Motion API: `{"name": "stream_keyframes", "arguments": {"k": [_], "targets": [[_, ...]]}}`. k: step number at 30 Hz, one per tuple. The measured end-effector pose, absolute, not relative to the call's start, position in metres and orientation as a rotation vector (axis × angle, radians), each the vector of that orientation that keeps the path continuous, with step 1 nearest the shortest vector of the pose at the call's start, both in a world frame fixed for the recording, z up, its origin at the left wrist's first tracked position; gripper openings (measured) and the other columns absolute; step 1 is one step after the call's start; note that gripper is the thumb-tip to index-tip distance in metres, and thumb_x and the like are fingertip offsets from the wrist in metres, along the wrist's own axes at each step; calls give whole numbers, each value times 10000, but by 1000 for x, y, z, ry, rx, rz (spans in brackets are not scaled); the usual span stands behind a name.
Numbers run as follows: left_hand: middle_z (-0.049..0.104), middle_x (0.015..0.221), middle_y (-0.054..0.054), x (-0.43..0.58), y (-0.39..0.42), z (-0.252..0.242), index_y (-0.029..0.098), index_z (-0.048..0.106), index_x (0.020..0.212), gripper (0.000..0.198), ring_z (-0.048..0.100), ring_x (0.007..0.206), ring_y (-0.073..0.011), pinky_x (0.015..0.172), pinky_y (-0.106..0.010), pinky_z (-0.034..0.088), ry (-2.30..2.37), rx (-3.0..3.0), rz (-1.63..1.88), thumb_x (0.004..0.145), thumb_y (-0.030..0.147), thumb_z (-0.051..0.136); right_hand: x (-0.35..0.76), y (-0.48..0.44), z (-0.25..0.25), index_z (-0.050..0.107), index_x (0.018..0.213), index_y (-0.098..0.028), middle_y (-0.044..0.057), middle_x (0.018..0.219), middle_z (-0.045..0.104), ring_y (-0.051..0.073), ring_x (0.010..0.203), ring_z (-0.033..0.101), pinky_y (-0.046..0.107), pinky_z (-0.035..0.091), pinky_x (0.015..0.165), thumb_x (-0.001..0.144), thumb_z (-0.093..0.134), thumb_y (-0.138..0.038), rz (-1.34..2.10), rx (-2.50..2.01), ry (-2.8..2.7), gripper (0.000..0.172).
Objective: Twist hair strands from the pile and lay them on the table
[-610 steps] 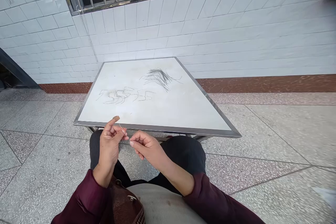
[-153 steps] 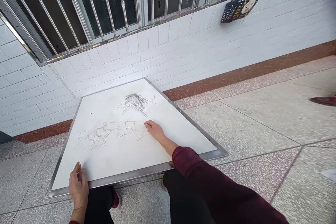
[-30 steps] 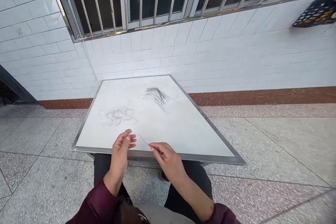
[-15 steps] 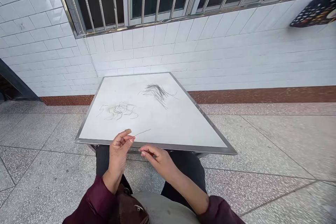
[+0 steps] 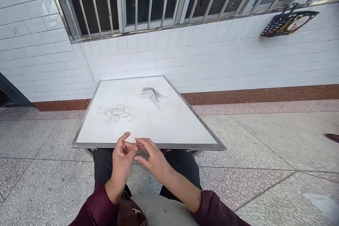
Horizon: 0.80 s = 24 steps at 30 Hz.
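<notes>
Over the near edge of the white table (image 5: 180, 127), my left hand (image 5: 122, 160) pinches a thin dark strand (image 5: 140, 126) between thumb and fingertip. The strand, like fine wire, points up and away over the white top. Close beside it on the right is my right hand (image 5: 157, 162), its thumb and fingers apart around the strand's lower end; whether they touch it is too fine to tell. A loose tangle of strands (image 5: 119, 113) lies on the left of the tabletop. Farther back, a denser bundle of straighter dark strands (image 5: 152, 94) lies near the middle.
A grey metal rim (image 5: 201, 120) borders the table, which stands by a white tiled wall (image 5: 225, 56). Above are barred windows (image 5: 150, 0), with a patterned bag (image 5: 288, 23) hanging from the bars. Speckled floor (image 5: 243, 141) surrounds the table; a dark object (image 5: 332, 137) shows at far right.
My right hand has come up against the left, its fingers parting around the strand's lower end. The strand has swung from slanting right to more upright. The view has shifted right.
</notes>
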<state>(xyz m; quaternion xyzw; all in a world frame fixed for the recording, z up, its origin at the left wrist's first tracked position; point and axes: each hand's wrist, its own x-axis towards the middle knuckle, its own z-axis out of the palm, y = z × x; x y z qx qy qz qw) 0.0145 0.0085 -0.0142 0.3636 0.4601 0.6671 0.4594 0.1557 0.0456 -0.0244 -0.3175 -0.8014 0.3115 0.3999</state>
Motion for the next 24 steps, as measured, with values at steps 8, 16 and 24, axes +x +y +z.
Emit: {"name": "stream_keyframes", "arguments": {"k": [8,16,24], "targets": [[659,747,17,14,1,-16,180,390,1408,707,616,680,-143,712,-298,512,1048,938,1546,795,303,722,157,40,-31,562,1222,-250,67,1009,615,147,712,614,321,551,704,994,372,-246,947,-800,-2052,296],[679,997,-55,-8,-9,-4,227,577,1284,449,614,855,-160,789,-285,476,1529,1253,1659,858,346,657,167,41,-19,632,1101,-240,-35,639,425,136,586,419,258,370,557,986,399,-468,1214,-990,-1794,346],[720,891,-44,-15,-11,-11,202,673,1158,326,636,811,-170,796,-295,491,1423,1379,1473,855,324,658,169,38,-7,646,1005,-216,-44,609,414,132,584,423,260,369,587,964,428,-480,1209,-997,-1731,344]]}}
